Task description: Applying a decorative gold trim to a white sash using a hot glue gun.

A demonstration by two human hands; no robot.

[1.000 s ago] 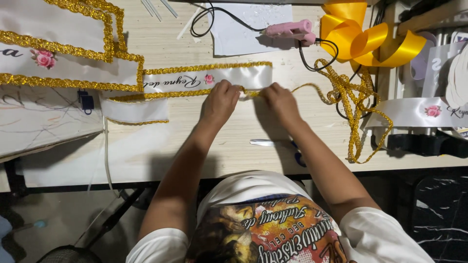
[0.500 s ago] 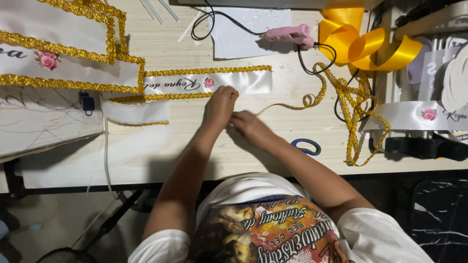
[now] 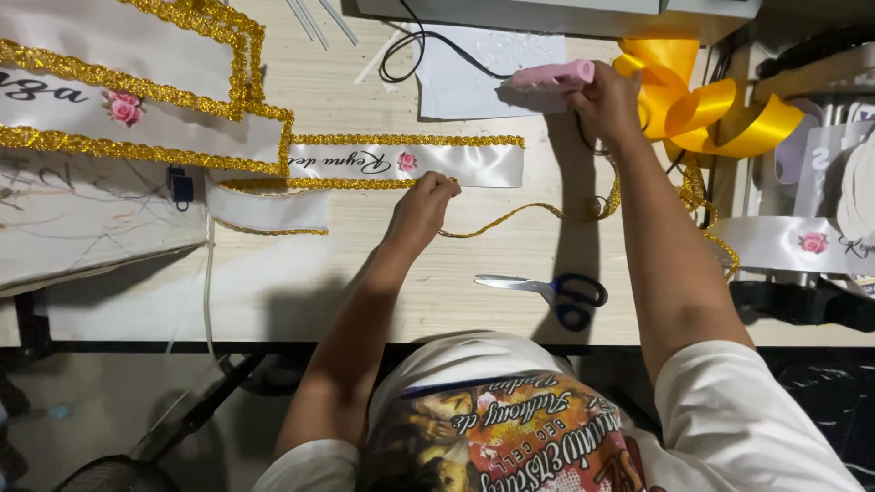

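- At your far left, the wide white sashes [image 3: 137, 137] with gold braid borders lie stacked on the table [image 3: 273, 282]; a small black clip [image 3: 180, 189] sits just below them, and a folded end of white ribbon [image 3: 269, 208] rests beside it.
- The narrow white sash [image 3: 428, 164], with its pink rose and script, lies flat in the middle of the table. Its upper edge is trimmed in gold right across, its lower edge only along the left part.
- Your left hand [image 3: 421, 208] is closed narrow, fingertips pinching the loose gold braid [image 3: 510, 217] against the sash's lower edge, where the trimmed part ends.
- The scissors [image 3: 547, 292] lie near you, blades pointing left, apart from both hands.
- Your right hand [image 3: 606, 100] is wrapped around the pink glue gun [image 3: 547, 77] at the back of the table, beside the yellow ribbon bow [image 3: 702, 100]. The gun's cord [image 3: 428, 41] loops away behind it.
- Risks, as I judge them — your pinching fingers sit right where hot glue would land, so a burn is likely if they don't shift. The cord could drag across the sash and skew the braid. A drip from the nozzle would mark the satin.
- Half a second back, both hands were together at the braid near the sash edge. Now your right arm has stretched out to the gun, while your left has stayed on the braid — and the scissors, then partly hidden by your arm, show in full.
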